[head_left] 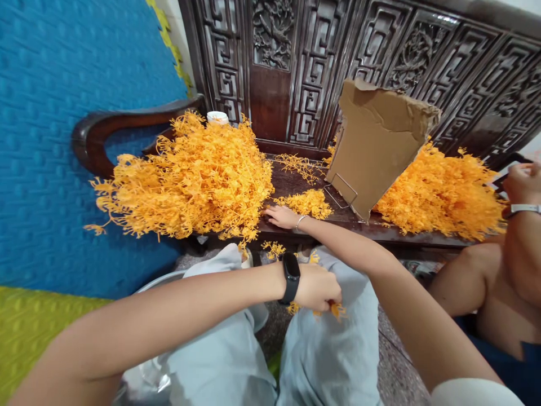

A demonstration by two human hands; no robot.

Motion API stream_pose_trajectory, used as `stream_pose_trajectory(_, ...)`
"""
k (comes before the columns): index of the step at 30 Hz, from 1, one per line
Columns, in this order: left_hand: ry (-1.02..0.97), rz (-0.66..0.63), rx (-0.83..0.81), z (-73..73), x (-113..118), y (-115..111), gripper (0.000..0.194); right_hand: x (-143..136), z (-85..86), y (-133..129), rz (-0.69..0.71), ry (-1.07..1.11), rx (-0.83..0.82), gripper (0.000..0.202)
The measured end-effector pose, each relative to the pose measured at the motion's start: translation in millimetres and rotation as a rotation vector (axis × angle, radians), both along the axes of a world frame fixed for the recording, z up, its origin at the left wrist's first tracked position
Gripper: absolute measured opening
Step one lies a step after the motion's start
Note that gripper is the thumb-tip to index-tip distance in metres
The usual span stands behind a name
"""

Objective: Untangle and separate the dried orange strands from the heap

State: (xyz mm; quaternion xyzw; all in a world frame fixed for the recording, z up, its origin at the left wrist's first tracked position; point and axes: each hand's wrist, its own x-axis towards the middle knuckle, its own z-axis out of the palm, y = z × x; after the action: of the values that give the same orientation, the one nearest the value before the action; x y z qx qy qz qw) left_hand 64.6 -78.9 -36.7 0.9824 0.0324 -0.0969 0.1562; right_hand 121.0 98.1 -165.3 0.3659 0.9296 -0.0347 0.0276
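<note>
My left hand (319,287), below a black wrist band, is closed over my lap. Orange plastic flower sprigs (337,310) stick out from under its fingers. My right hand (282,216), with a thin bracelet at the wrist, reaches across to the bench, its fingers outstretched at the edge of a large pile of orange sprigs (211,175). A small heap of the same sprigs (310,203) lies just behind that hand. Some loose sprigs (274,249) have dropped near my knees. What the left fingertips grip exactly is partly hidden.
A torn cardboard sheet (376,146) stands upright in a wire holder (340,192) on the dark wooden bench (291,179). Another orange pile (443,192) lies beyond it, beside a person's arm (524,237). A white round container (217,118) sits behind the left pile.
</note>
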Motion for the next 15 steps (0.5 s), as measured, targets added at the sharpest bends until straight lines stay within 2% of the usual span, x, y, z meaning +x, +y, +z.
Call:
stream_pose_trajectory(10,0.051,-0.018,0.028,2.4,1.8,-0.7,0.019,0.7,7.1,-4.5,0.012,-0.007,0.034,0.031)
stream_pose_trajectory(15,0.070,0.001,0.032,1.4,0.4,0.8,0.019,-0.6,5.1,-0.6,-0.020,-0.014,0.017,0.042)
